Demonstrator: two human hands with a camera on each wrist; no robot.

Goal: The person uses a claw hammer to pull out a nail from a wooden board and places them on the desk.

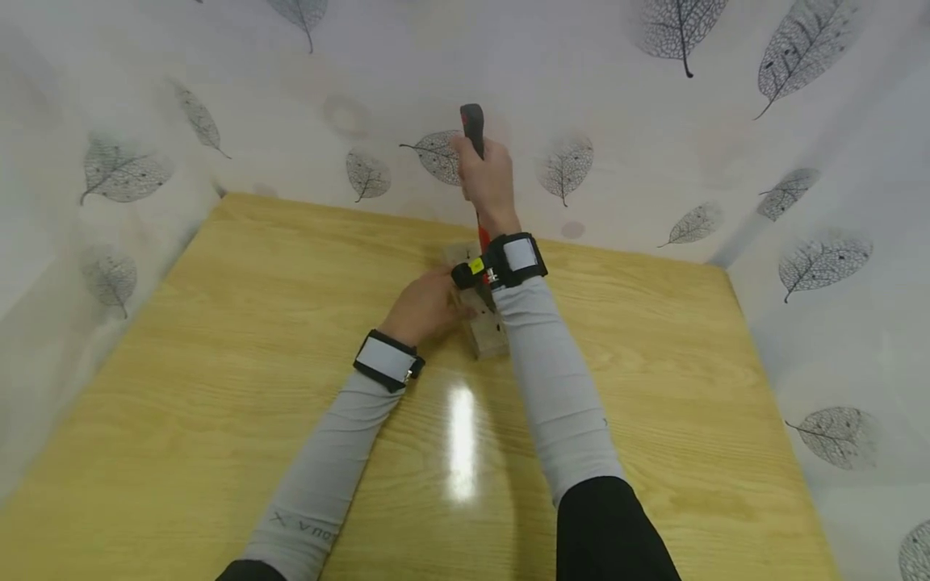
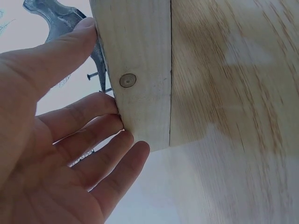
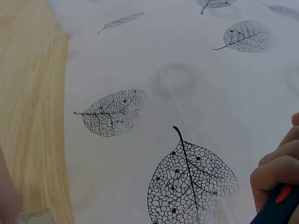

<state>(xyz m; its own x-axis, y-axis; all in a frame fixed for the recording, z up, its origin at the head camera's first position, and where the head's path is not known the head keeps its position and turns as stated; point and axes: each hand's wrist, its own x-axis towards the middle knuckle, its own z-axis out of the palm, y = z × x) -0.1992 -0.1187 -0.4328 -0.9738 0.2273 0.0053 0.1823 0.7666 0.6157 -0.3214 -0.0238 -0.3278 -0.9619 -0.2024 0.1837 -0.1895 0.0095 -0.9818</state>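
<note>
From the head feed I locate the wooden block [image 1: 483, 340] on the table [image 1: 291, 323], toward the wall side. The right hand [image 1: 490, 181] is above its far part, with all visible fingers curled around the black handle of the hammer [image 1: 473, 121]; the handle stands steeply upward. My right wrist feed confirms the wrap—the knuckles close over the handle beside a red inlay.

The left hand [image 1: 429, 307] is at the block's left side. Its fingers are extended and slightly spread—tips against the edge of the block, not wrapped around it. In the left wrist feed, the thumb lies along the same edge, near the hammer's metal head [image 2: 58, 23]. One tapered claw reaches down beside a nail [image 2: 92, 75]; I cannot tell whether they touch. A round knot [image 2: 127, 80] marks the block's face. Behind the table, the wall [image 1: 291, 105] carries printed leaves.
</note>
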